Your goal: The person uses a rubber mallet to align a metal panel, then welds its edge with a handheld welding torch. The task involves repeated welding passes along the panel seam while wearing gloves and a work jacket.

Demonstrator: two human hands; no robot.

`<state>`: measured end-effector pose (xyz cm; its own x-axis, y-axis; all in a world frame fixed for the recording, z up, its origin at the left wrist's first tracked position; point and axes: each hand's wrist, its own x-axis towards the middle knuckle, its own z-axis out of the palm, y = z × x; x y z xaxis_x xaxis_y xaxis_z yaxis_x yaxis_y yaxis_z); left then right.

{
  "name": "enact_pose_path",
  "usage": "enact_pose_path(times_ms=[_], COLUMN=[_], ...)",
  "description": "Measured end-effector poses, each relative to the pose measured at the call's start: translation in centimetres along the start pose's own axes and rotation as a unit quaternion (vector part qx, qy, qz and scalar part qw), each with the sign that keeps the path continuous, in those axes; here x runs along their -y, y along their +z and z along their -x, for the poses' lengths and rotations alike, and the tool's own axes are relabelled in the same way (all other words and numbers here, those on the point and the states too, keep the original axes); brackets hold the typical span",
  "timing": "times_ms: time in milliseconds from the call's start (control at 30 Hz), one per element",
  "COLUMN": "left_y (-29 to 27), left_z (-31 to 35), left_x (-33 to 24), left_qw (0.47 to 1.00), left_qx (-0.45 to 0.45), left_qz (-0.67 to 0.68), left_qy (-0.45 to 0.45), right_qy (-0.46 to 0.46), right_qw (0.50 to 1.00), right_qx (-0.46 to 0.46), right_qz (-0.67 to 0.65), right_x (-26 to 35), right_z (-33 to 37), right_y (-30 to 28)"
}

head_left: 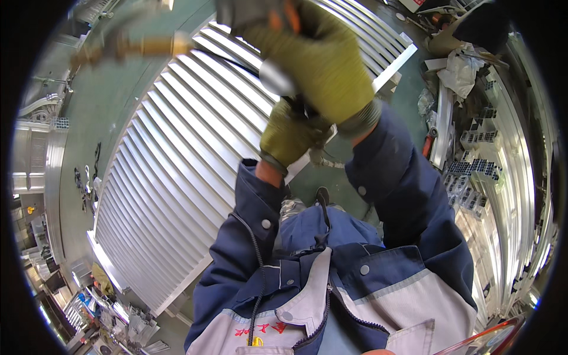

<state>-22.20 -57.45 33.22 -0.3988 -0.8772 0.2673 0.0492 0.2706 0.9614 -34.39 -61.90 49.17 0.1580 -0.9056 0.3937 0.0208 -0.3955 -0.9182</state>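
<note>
Nearest, we record a navy and grey jacket (373, 290). Beyond its cuffs, we find the right hand (331, 71), in an olive glove, clenched around a dark tool with orange parts (245, 15); motion blurs the tool, which is above the slatted metal panel (183, 148). The left hand (290, 135), gloved alike, is just below the right; we cannot tell what its fingers grasp. Farther off, we observe metal profiles (503, 195) along the right side.
</note>
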Motion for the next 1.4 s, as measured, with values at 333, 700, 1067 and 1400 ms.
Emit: enact_pose_path(times_ms=[333, 700, 1067, 1400], left_y=[5.4, 8.8, 9.5, 8.7], left_z=[-2.2, 3.2, 19.3, 26.5], left_x=[-4.9, -2.1, -0.5, -0.6], left_qw=[0.993, 0.937, 0.941, 0.841], left_qx=[0.013, -0.181, 0.028, 0.051], left_qz=[0.024, -0.200, -0.054, 0.351], left_qy=[-0.119, -0.222, -0.332, -0.409], right_qy=[-0.146, 0.085, 0.253, 0.214], right_qw=[0.979, 0.845, 0.736, 0.852], right_qx=[-0.091, -0.249, -0.376, -0.293], right_qz=[-0.114, -0.465, -0.504, -0.378], right_x=[1.7, -4.4, -15.4, -4.9], right_z=[-0.7, 9.1, 26.0, 27.0], right_y=[-13.3, -17.8, -15.4, -5.7])
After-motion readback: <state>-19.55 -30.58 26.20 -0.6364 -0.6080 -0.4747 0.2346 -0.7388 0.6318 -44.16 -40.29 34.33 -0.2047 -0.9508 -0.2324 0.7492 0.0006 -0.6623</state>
